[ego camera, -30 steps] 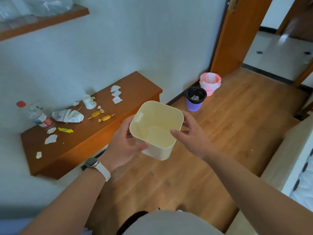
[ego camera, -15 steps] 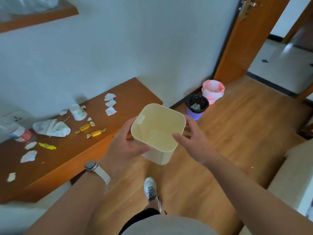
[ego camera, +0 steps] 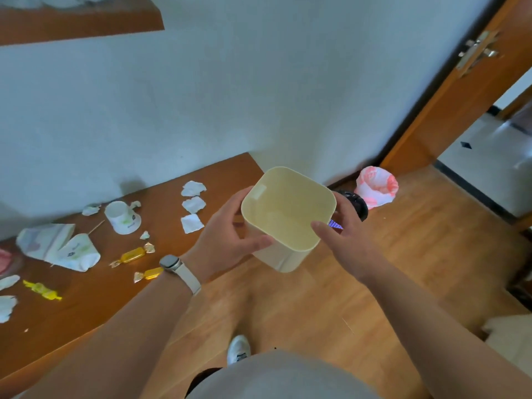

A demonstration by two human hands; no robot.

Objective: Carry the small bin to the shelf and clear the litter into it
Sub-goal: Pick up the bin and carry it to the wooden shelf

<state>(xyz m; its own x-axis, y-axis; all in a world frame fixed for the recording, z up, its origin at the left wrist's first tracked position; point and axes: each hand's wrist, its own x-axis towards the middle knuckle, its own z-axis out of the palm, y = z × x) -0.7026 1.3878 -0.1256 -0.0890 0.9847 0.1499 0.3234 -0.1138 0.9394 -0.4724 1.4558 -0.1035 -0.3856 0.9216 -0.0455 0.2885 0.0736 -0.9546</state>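
Note:
I hold a small cream square bin (ego camera: 288,214) upright and empty in front of me, just off the right end of the low wooden shelf (ego camera: 95,295). My left hand (ego camera: 227,234) grips its left side, thumb across the near wall. My right hand (ego camera: 345,240) grips its right side. Litter lies on the shelf: white paper scraps (ego camera: 193,207), a tipped paper cup (ego camera: 122,218), a crumpled white wrapper (ego camera: 60,246), two gold candies (ego camera: 132,256) and a yellow candy (ego camera: 41,289).
A black-rimmed purple basket (ego camera: 358,207) and a pink-lined bin (ego camera: 375,190) stand on the wood floor by the wall, behind the cream bin. An open wooden door (ego camera: 449,96) is at right. My shoe (ego camera: 239,349) is below. Another shelf (ego camera: 72,24) hangs at upper left.
I have stepped closer to the shelf; the litter and shelf now sit nearer and lower left. The bin stays held in both hands, now covering most of the purple basket.

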